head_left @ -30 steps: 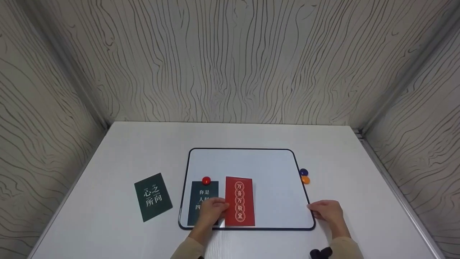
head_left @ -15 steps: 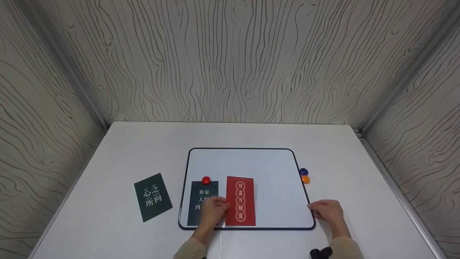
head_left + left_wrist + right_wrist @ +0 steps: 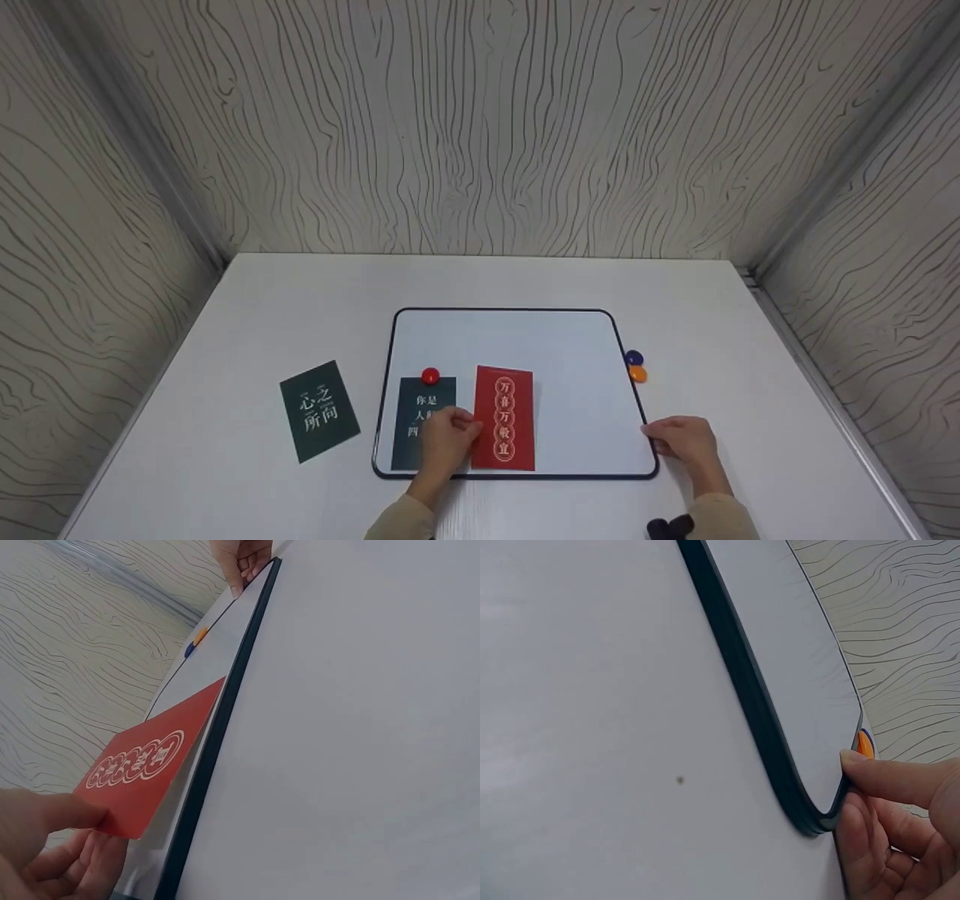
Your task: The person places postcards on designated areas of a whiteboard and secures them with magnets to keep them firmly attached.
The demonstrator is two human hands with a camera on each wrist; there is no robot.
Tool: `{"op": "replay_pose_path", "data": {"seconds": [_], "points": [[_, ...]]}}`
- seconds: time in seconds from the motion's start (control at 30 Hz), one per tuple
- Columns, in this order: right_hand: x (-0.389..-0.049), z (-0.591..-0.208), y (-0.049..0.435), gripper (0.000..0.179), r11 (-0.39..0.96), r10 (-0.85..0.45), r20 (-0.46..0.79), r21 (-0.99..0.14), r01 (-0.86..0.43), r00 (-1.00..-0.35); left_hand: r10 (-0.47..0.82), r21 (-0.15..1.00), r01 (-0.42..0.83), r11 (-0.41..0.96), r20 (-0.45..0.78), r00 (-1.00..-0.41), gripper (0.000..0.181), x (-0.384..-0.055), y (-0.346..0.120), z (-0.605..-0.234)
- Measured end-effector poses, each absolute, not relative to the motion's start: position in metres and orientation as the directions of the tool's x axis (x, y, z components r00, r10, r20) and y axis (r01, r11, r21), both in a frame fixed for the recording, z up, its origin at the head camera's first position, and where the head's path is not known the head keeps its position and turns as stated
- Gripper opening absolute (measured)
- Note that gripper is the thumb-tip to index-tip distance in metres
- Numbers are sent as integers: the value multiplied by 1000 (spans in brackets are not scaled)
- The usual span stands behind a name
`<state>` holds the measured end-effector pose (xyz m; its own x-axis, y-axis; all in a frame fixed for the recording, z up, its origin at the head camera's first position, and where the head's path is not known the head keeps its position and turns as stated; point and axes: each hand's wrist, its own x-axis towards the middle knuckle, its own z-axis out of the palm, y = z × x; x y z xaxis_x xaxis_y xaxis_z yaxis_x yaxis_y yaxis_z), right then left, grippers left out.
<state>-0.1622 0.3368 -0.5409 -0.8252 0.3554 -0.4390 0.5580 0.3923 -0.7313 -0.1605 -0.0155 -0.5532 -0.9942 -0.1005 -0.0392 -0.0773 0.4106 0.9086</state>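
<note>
A red envelope with pale printed characters is over the black-framed whiteboard. My left hand pinches its left edge between thumb and fingers. In the left wrist view the envelope tilts up, its underside apart from the board. Partly behind that hand, a dark green card lies on the board, with a round red magnet at its top edge. My right hand grips the board's right edge near the front corner, thumb on top of the frame in the right wrist view.
To the left of the board, a second dark green card lies askew on the white table. Dark blue and orange round magnets sit against the board's right edge. Patterned panels enclose the table at the back and sides.
My left hand has shifted slightly right and away from me, carrying the red envelope a little to the right. The right hand, the board and the magnets have stayed in place.
</note>
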Motion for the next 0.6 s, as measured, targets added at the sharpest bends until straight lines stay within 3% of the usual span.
{"op": "replay_pose_path", "data": {"seconds": [0.6], "points": [[-161, -540, 336, 22, 367, 355, -419, -760, 536, -836, -112, 901, -48, 432, 1, -994, 11, -156, -14, -554]]}}
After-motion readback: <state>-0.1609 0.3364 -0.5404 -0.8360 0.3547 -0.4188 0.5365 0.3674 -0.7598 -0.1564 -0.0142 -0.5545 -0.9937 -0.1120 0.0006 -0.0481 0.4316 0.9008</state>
